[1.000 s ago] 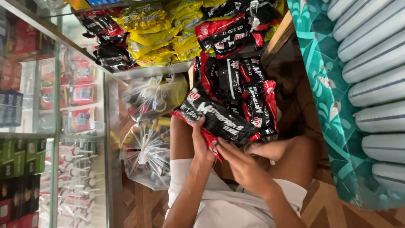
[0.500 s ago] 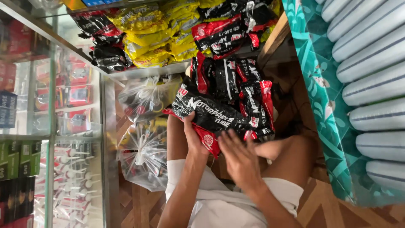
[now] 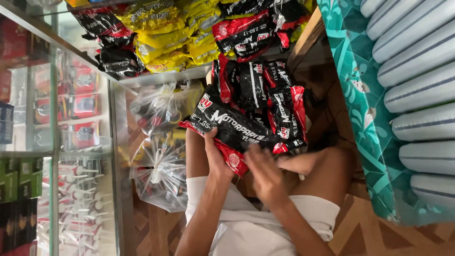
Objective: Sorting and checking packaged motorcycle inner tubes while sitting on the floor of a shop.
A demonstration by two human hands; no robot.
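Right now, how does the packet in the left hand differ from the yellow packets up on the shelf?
The black-and-red packet is held in the left hand; the yellow packets lie piled on the shelf. The black-and-red packet is dark with red ends; the yellow packets are yellow with dark print. The held one is single, the yellow ones heaped. Both are glossy plastic pouches.

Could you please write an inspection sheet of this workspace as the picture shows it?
Surface: wooden floor under the seated person.
Job's things: black and red packet, held in the left hand; right hand blurred, just beside it.
Clutter: stack of similar packets; yellow packets; clear plastic bags.
Grippers: left fingers closed on the packet; right unclear.
Cables: nothing seen.
Surroundings: glass display case, teal patterned cloth.
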